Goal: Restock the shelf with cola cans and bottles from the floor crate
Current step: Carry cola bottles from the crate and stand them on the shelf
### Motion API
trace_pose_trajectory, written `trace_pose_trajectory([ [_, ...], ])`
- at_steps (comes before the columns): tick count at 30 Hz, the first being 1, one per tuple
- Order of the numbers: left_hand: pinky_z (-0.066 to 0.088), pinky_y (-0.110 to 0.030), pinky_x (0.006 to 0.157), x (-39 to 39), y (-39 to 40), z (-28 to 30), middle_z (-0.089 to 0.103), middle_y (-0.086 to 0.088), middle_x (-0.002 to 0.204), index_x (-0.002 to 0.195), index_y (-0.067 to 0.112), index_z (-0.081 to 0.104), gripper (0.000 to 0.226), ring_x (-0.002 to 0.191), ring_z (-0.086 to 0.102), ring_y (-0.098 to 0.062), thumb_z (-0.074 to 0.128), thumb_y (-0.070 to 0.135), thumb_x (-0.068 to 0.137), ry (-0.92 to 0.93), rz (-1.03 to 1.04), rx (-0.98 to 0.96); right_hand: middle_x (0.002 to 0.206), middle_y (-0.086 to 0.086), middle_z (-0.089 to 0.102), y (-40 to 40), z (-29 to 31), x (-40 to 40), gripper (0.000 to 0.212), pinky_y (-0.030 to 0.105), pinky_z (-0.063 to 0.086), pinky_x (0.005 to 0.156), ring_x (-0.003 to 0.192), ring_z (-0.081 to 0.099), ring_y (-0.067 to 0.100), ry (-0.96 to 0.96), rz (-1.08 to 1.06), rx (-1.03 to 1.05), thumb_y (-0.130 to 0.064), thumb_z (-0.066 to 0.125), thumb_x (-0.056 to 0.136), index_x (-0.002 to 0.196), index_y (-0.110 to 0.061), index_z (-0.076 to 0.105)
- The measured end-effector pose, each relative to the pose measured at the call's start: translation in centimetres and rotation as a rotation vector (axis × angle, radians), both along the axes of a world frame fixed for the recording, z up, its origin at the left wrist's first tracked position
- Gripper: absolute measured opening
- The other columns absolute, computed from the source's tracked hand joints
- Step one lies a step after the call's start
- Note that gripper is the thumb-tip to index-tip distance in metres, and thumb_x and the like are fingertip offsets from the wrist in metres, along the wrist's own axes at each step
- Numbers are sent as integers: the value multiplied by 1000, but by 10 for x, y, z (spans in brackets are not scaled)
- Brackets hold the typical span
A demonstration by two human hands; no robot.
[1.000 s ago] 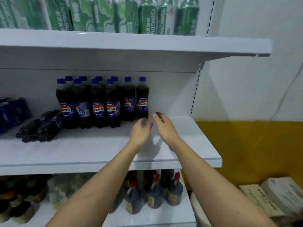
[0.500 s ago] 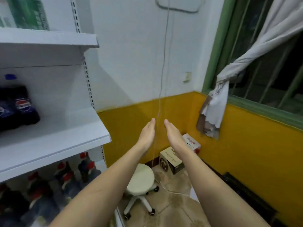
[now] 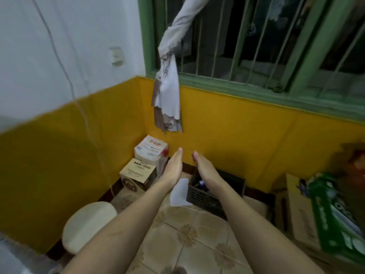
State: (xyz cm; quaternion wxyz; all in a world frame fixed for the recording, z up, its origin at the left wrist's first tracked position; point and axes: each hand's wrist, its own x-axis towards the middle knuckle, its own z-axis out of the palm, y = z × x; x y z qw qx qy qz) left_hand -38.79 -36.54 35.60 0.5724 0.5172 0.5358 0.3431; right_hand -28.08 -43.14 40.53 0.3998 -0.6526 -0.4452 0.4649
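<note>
Tiled floor (image 3: 189, 234) carries the crate (image 3: 207, 196); I hold left hand (image 3: 173, 169) and right hand (image 3: 203, 167) above it, fingers straight (grasping nothing).

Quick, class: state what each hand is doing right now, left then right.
Left hand: open, fingers straight, holding nothing.
Right hand: open, fingers straight, holding nothing, above the dark crate.

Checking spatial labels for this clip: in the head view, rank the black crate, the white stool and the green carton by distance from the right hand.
1. Black crate, just below the right hand.
2. White stool, lower left.
3. Green carton, far right.
</note>
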Motion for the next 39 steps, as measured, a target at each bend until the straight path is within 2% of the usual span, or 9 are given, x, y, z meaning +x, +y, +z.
trace_pose_trajectory([
  [2, 25, -42, 120, 26, 8, -1, 42, 1, 154, 151, 20, 41, 69, 143, 37, -21, 30, 65, 100, 6, -55, -44, 157, -2, 39, 13, -19, 25, 64, 34, 30, 113, 142, 38, 17, 2, -58, -62, -59, 32, 102, 152, -21, 40],
  [6, 24, -39, 120, 67, 41, -20, 34, 1, 159, 154, 22, 35, 63, 147, 30, -21, 25, 59, 104, -11, -159, -97, 153, -10, 42, 44, -42, 73, 60, 36, 32, 110, 136, 44, 15, -10, -120, -159, -63, 31, 100, 149, -31, 42],
  [9, 31, -46, 117, 92, 74, -47, 43, 3, 154, 149, 30, 43, 106, 141, 41, -21, 27, 98, 69, -20, -222, -165, 131, -15, 57, 65, -58, 101, 37, 23, 42, 93, 104, 57, -2, 51, -162, -189, -51, 30, 106, 129, -34, 53],
  [11, 34, -48, 115, 107, 99, -81, 44, 5, 153, 148, 35, 43, 121, 139, 43, -19, 23, 106, 52, -16, -249, -177, 131, -13, 55, 75, -72, 118, 39, 15, 42, 84, 104, 55, -2, 61, -205, -210, -50, 29, 106, 132, -30, 51],
  [17, 29, -47, 119, 136, 126, -104, 40, 6, 155, 153, 32, 37, 67, 142, 39, -20, 25, 68, 97, 94, -293, -275, 160, -3, 34, 101, -116, 163, 65, 37, 25, 114, 146, 32, 18, 73, -302, -349, -62, 28, 101, 154, -24, 35],
  [26, 29, -44, 119, 218, 188, -185, 46, 1, 151, 150, 25, 42, 58, 138, 42, -20, 27, 57, 104, 213, -313, -385, 162, -1, 28, 166, -202, 254, 60, 35, 23, 116, 148, 26, 20, 170, -305, -476, -53, 32, 104, 155, -21, 31],
  [32, 31, -36, 113, 282, 229, -244, 45, -7, 151, 147, 21, 46, 52, 137, 42, -25, 28, 48, 107, 375, -317, -422, 145, 2, 48, 214, -280, 321, 51, 36, 37, 110, 134, 46, 24, 243, -265, -625, -47, 41, 104, 146, -18, 45],
  [36, 29, -33, 109, 314, 247, -299, 43, -6, 154, 151, 22, 41, 50, 140, 40, -26, 31, 44, 107, 495, -407, -452, 92, 5, 60, 227, -337, 359, 25, 24, 46, 68, 84, 56, 18, 250, -178, -792, -25, 49, 104, 111, -7, 66],
  [39, 28, -35, 113, 329, 265, -350, 44, -4, 154, 150, 24, 43, 50, 140, 41, -25, 34, 45, 106, 537, -418, -481, 95, 11, 57, 239, -382, 385, 26, 12, 41, 45, 67, 52, 11, 238, -113, -903, -21, 48, 104, 111, -2, 63],
])
